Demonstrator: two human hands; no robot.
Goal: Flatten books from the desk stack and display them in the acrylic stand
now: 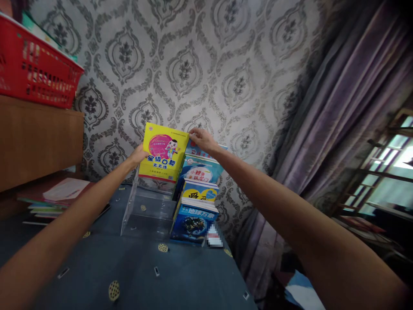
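Note:
A yellow workbook point(161, 153) with a pink circle and a cartoon child on its cover stands upright at the back left of a clear tiered book rack point(148, 207). My left hand point(139, 156) grips the workbook's left edge. At its top right corner, my right hand point(201, 140) pinches the cover's edge. Beside it, several books fill the rack's right side in steps: a light-blue book point(201, 171), a yellow-and-blue book point(200, 192) and, lowest at the front, a dark-blue book with a globe point(192, 224).
A dark blue patterned cloth point(135, 267) covers the table. To the left, a stack of books and papers point(58, 196) lies by a wooden cabinet point(38, 142) bearing a red plastic basket point(38, 64). Purple curtains point(316, 129) hang at the right, near a window point(383, 159).

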